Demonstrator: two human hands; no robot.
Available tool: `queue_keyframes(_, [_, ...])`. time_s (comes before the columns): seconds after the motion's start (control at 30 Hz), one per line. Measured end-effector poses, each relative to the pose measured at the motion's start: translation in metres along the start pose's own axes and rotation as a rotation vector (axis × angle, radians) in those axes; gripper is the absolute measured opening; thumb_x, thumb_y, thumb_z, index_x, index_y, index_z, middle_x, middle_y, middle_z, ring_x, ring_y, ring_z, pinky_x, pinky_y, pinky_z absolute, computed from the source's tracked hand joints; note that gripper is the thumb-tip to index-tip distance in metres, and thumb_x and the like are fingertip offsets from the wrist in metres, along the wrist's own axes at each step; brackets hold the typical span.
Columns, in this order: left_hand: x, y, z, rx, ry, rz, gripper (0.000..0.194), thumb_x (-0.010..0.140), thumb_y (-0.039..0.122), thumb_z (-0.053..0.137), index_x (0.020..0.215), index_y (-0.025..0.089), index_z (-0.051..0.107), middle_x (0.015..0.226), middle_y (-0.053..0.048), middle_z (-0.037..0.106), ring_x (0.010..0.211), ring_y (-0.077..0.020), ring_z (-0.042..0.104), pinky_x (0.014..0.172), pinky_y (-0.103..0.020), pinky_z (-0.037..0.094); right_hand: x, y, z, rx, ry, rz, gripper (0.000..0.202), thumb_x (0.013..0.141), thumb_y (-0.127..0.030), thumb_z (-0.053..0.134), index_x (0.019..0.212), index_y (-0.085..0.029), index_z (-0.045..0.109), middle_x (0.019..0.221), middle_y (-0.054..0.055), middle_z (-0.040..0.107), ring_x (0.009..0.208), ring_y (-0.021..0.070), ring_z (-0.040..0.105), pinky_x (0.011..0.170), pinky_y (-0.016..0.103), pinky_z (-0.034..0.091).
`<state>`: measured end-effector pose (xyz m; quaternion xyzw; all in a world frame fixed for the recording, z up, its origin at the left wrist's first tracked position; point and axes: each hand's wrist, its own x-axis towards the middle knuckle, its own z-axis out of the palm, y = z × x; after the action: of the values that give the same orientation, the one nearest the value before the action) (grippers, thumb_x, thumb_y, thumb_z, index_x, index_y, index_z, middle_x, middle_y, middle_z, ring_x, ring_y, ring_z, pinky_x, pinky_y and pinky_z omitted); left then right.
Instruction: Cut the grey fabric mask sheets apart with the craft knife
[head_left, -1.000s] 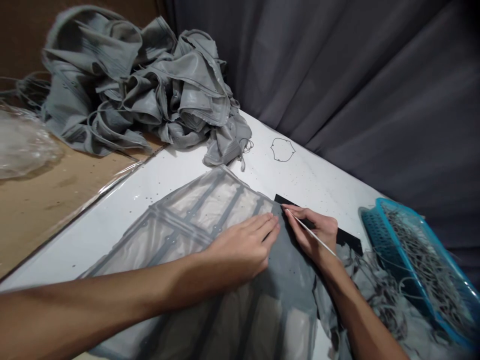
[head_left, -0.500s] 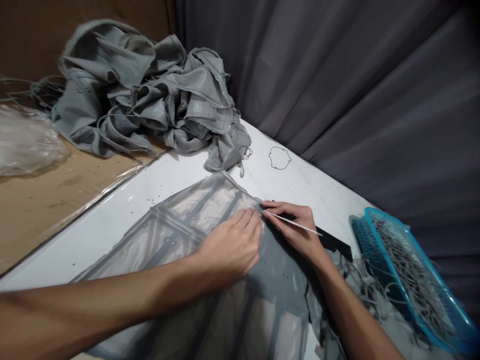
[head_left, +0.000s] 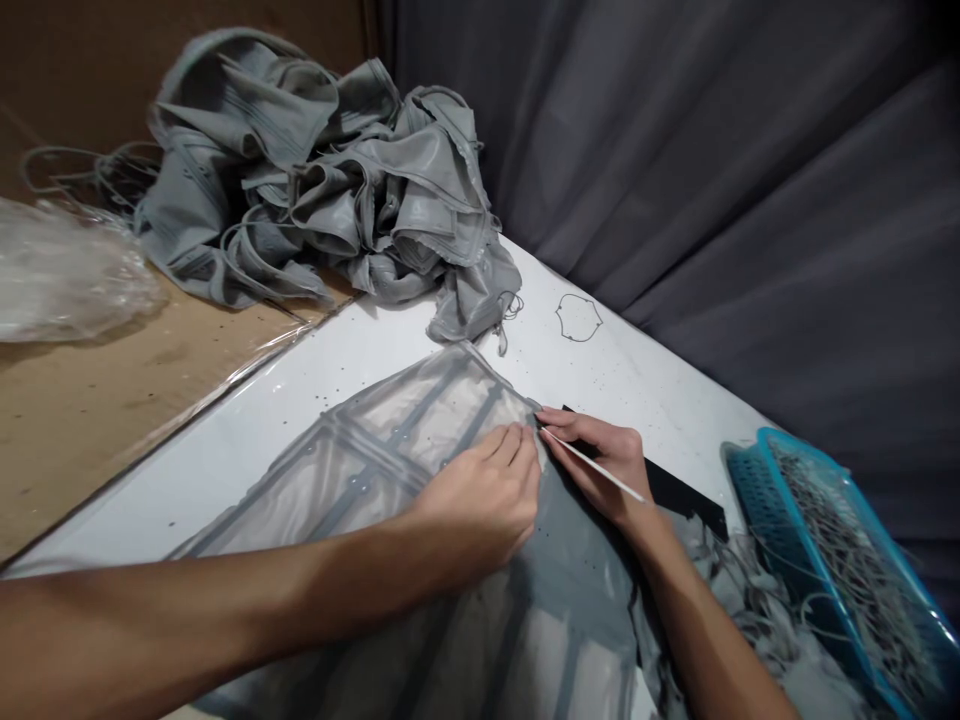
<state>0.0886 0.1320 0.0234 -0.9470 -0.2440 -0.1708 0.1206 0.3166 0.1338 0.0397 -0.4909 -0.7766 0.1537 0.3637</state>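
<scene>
A thin grey rubber-like sheet [head_left: 577, 540] with translucent panels and darker strips lies on the white table. My left hand [head_left: 484, 490] rests on it, fingers curled together near its right edge; what they pinch, if anything, is hidden. Close beside it, at the same edge, my right hand [head_left: 600, 460] holds a slim white stick [head_left: 600, 467] between thumb and fingers. The tip of the stick points toward the left fingertips.
Crumpled grey sheets [head_left: 315, 180] are heaped at the back left, beside clear plastic [head_left: 67, 270] on cardboard [head_left: 82, 410]. A thin dark ring [head_left: 578, 338] lies on the white table [head_left: 660, 385]. At right stands a blue basket [head_left: 806, 520] of grey strands, with grey scraps [head_left: 757, 600] alongside.
The whole scene has shifted slightly to the right in view. Both hands keep nearly the same place on the sheet, and the right hand still holds the stick.
</scene>
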Motion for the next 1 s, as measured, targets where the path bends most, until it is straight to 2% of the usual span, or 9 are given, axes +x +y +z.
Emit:
queue_keyframes(0.13, [0.001,0.000,-0.001,0.026,-0.008,0.021,0.059,0.104,0.037,0.052,0.141,-0.001,0.076,0.141,-0.026,0.079,0.131,-0.0375,0.076,0.117,-0.045,0.055,0.001,-0.002,0.000,-0.228,-0.052,-0.267,0.018,0.105,-0.008,0.069,0.097,-0.021,0.079,0.120,0.013,0.088,0.113,0.0272,0.087,0.109,0.038,0.070])
queue_keyframes(0.23, [0.001,0.000,-0.001,0.039,-0.018,0.031,0.058,0.104,0.035,0.051,0.141,-0.001,0.076,0.141,-0.027,0.079,0.131,-0.0380,0.076,0.116,-0.046,0.055,0.000,-0.001,0.005,-0.310,-0.005,-0.343,0.020,0.105,-0.007,0.067,0.096,-0.021,0.078,0.116,0.013,0.089,0.106,0.0255,0.089,0.102,0.033,0.072])
queue_keyframes(0.33, [0.001,0.002,-0.001,0.057,-0.038,0.045,0.055,0.104,0.030,0.050,0.141,-0.001,0.076,0.144,-0.027,0.077,0.133,-0.0382,0.075,0.117,-0.048,0.054,0.000,-0.002,0.012,-0.240,0.069,-0.225,0.017,0.105,-0.013,0.068,0.096,-0.024,0.079,0.109,0.010,0.090,0.099,0.0251,0.089,0.090,0.032,0.075])
queue_keyframes(0.4, [0.002,0.002,-0.001,0.052,-0.053,0.054,0.053,0.103,0.027,0.050,0.141,-0.001,0.076,0.146,-0.027,0.076,0.134,-0.0379,0.075,0.118,-0.048,0.053,0.001,-0.003,0.015,-0.161,0.136,-0.054,0.015,0.104,-0.022,0.072,0.091,-0.026,0.078,0.103,0.007,0.091,0.095,0.0267,0.090,0.087,0.034,0.076])
queue_keyframes(0.5, [0.002,0.002,-0.002,-0.004,-0.079,0.047,0.053,0.103,0.025,0.052,0.142,-0.003,0.075,0.147,-0.030,0.074,0.136,-0.0389,0.073,0.120,-0.049,0.051,0.005,-0.005,0.016,-0.013,0.269,0.229,0.022,0.100,-0.036,0.079,0.080,-0.026,0.077,0.098,0.008,0.090,0.093,0.0303,0.089,0.086,0.039,0.076])
queue_keyframes(0.6, [0.002,0.002,-0.002,-0.046,-0.091,0.029,0.053,0.103,0.025,0.054,0.143,-0.002,0.075,0.149,-0.030,0.073,0.139,-0.0404,0.071,0.121,-0.051,0.050,0.008,-0.004,0.014,0.139,0.336,0.395,0.025,0.095,-0.043,0.086,0.080,-0.024,0.080,0.097,0.010,0.090,0.090,0.0317,0.089,0.084,0.041,0.076])
queue_keyframes(0.7, [0.001,0.003,-0.001,-0.031,-0.083,0.031,0.053,0.103,0.024,0.054,0.143,-0.003,0.075,0.148,-0.031,0.074,0.138,-0.0406,0.072,0.120,-0.050,0.052,0.007,-0.004,0.012,0.222,0.259,0.383,0.024,0.094,-0.042,0.088,0.079,-0.024,0.080,0.102,0.010,0.090,0.097,0.0324,0.089,0.093,0.043,0.074])
queue_keyframes(0.83, [0.001,0.004,-0.002,0.032,-0.085,0.041,0.056,0.102,0.024,0.051,0.145,-0.005,0.073,0.148,-0.030,0.074,0.137,-0.0406,0.073,0.119,-0.050,0.054,0.004,-0.007,0.013,0.182,0.149,0.246,0.014,0.096,-0.034,0.085,0.087,-0.024,0.083,0.109,0.011,0.090,0.111,0.0339,0.087,0.110,0.051,0.068])
queue_keyframes(1.0, [0.001,0.005,-0.005,0.055,-0.073,0.036,0.059,0.101,0.028,0.051,0.145,-0.003,0.073,0.148,-0.028,0.075,0.136,-0.0393,0.074,0.118,-0.049,0.054,0.001,-0.007,0.009,0.145,0.082,0.198,0.012,0.098,-0.030,0.083,0.088,-0.024,0.083,0.113,0.011,0.089,0.113,0.0340,0.087,0.107,0.051,0.070])
